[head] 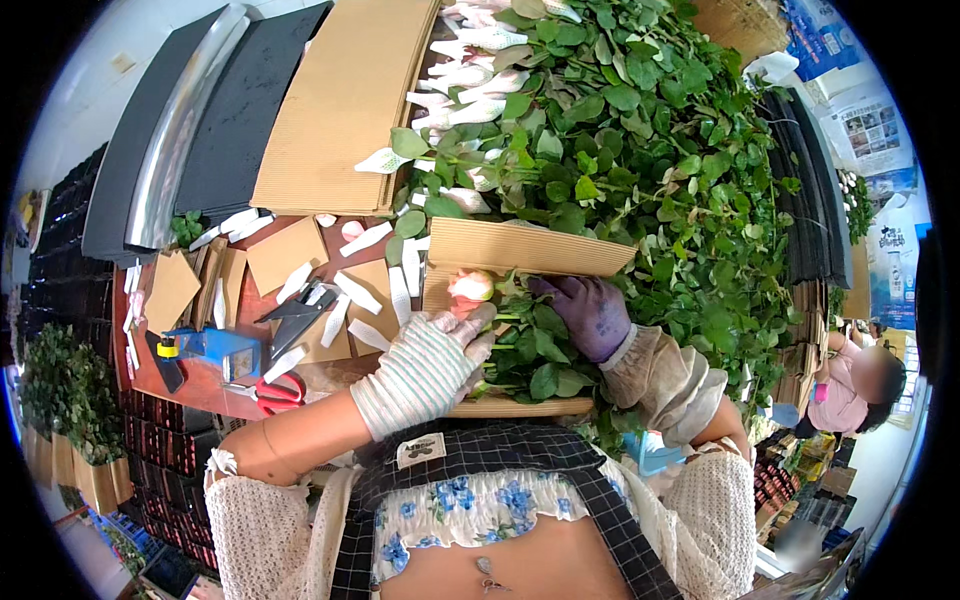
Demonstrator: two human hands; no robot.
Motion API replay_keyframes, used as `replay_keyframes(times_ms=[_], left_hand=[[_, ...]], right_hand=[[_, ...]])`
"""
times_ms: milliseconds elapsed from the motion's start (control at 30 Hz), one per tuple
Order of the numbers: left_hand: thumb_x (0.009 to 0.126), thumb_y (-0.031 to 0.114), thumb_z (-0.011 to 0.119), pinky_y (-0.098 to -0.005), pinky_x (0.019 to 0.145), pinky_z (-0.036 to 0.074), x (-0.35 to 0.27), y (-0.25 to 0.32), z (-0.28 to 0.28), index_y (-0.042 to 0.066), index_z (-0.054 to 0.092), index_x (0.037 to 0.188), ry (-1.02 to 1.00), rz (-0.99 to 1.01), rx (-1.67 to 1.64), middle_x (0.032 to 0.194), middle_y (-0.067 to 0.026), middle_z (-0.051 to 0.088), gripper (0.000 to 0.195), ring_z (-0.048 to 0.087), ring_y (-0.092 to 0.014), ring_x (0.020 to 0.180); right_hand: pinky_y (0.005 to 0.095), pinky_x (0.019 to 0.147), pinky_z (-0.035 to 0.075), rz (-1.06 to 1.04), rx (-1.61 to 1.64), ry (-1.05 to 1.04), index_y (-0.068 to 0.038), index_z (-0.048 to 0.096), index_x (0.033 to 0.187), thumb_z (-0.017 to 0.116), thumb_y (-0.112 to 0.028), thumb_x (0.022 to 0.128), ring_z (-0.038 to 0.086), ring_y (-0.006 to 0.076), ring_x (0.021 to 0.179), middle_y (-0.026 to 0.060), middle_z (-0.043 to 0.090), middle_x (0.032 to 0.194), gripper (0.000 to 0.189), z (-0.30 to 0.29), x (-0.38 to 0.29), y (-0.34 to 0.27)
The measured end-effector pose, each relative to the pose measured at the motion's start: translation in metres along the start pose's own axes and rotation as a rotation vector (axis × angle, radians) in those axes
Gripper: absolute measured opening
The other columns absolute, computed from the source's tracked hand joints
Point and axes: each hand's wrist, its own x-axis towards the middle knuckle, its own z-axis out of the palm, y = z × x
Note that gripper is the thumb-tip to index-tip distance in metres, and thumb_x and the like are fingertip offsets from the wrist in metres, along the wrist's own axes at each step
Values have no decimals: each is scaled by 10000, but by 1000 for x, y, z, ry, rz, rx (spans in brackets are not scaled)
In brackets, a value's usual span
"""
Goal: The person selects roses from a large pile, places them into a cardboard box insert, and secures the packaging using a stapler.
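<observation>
A bunch of roses lies on a sheet of corrugated cardboard [529,246], whose far side is folded up behind it. A pale peach rose bloom [472,285] shows at the bunch's left end, and its green leaves [544,349] spread to the right. My left hand [431,367], in a white glove with green stripes, curls over the blooms and hides most of them. In a stained purple glove, my right hand [592,315] rests at the leafy stems beside the upright cardboard flap; its fingertips are partly hidden among leaves.
A large heap of leafy roses [637,150], many in white foam net sleeves [480,112], fills the back right. Flat cardboard sheets [345,105] are stacked behind. Red-handled scissors [279,394], a black stapler [304,319] and a blue tape dispenser [225,352] lie left. A person [847,382] is at far right.
</observation>
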Motion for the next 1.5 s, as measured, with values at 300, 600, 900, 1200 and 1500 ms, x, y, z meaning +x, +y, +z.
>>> replay_keyframes(times_ms=[300,600,900,1200,1500], left_hand=[[620,273,738,-520,1074,315,23,-19,-15,66,619,1020,41,211,-97,1189,-133,554,466,439,-356,1254],[688,272,768,-460,946,425,-16,-46,-8,122,613,1033,345,111,-195,1135,-104,564,407,530,-308,1115],[775,190,713,-445,942,426,-69,-96,6,74,610,1113,526,-415,139,1160,-144,573,372,524,-355,1106],[523,485,870,-522,1094,292,-69,-224,-3,119,290,1448,-95,-1200,150,1480,-166,295,1151,273,-412,1352],[707,300,759,-424,883,473,-92,-237,-30,140,664,1099,-2,-1067,124,1053,-95,677,434,624,-342,961]], right_hand=[[388,764,532,104,151,-227,-121,612,1150,585,-105,787,649,281,923,87,649,1073,364,-33,5,-7],[446,1009,399,-166,339,-3,-83,564,1230,599,-139,765,496,266,1235,103,514,1335,470,-11,14,-35],[445,984,403,-126,319,-91,-77,548,1248,576,-160,843,469,278,1268,84,514,1348,414,-36,19,-39],[447,914,445,-98,403,36,-79,557,1207,658,-50,765,547,338,1142,124,556,1268,454,-73,20,-39],[429,829,492,40,558,32,-32,581,1167,648,22,757,630,352,978,180,610,1184,419,-95,2,-29]])
